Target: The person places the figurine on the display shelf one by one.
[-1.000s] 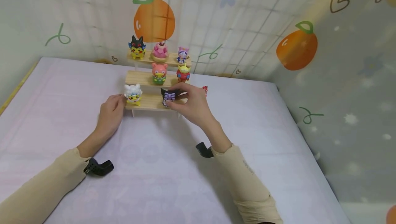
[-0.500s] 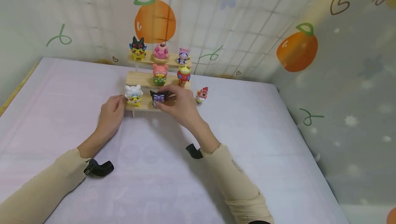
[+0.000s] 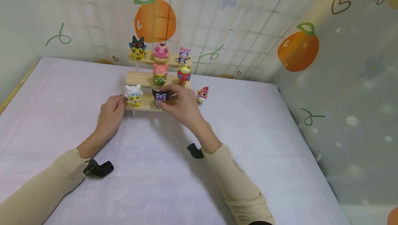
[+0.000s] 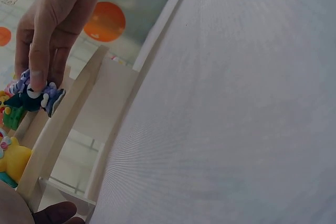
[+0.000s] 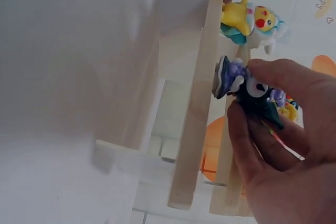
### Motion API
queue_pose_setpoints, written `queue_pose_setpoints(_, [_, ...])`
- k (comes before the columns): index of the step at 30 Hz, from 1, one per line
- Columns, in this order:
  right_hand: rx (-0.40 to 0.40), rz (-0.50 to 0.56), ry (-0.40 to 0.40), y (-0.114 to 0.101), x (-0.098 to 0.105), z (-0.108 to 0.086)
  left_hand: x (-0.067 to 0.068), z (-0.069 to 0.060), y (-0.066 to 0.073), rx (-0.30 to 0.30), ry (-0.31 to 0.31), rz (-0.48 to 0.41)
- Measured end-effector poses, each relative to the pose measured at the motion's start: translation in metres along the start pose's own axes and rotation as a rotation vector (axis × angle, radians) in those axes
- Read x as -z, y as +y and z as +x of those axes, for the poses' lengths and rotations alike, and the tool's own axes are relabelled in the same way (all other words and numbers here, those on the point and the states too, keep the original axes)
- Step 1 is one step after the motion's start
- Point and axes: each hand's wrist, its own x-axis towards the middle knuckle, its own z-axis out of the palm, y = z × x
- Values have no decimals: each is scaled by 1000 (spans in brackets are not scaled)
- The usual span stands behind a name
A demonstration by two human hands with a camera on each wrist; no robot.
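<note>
My right hand (image 3: 185, 109) pinches a small black-and-purple figurine (image 3: 160, 96) between thumb and fingers, upright at the middle of the lowest tier of a wooden stepped display stand (image 3: 146, 104). In the right wrist view, the figurine's base (image 5: 218, 80) is at the tier's plank. My left hand (image 3: 111, 114) holds the stand's left end, its fingertips partly hidden there. Beside it on the same tier stands a yellow figurine in a white hood (image 3: 134, 95).
The middle tier bears a pink-hooded figurine (image 3: 160, 74) and a green-headed one in red (image 3: 184, 74). Three more, including a pink one (image 3: 161, 52), stand on the top tier. A red-and-white figurine (image 3: 202, 94) stands on the white-covered table (image 3: 149, 183), right of the stand.
My right hand has slid the black-and-purple figurine leftward along the lowest tier, then nearly stopped. The red-and-white figurine has come into fuller view. My left hand has stayed put.
</note>
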Motion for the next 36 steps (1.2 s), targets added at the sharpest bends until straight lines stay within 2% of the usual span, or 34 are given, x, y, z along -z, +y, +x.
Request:
queue_pose_setpoints(9, [-15, 35, -13, -1, 4, -3, 1, -2, 2, 12, -4, -1])
queue_pose_setpoints(13, [-42, 23, -33, -3, 16, -9, 1, -3, 1, 19, -7, -2])
queue_pose_setpoints(17, [-47, -1, -14, -1, 37, -15, 1, -2, 1, 9, -4, -5])
queue_pose_setpoints(22, [-41, -32, 68, 15, 69, -22, 0, 0, -1, 13, -9, -5])
queue_pose_setpoints(27, [-102, 57, 233, 39, 95, -25, 0, 0, -1, 22, -13, 28])
queue_pose_setpoints(31, [-135, 146, 360, 58, 100, -24, 1, 0, 0, 23, -16, 46])
queue_pose_setpoints(36, [-152, 132, 386, 73, 97, -23, 1, 1, 1, 19, -21, 42])
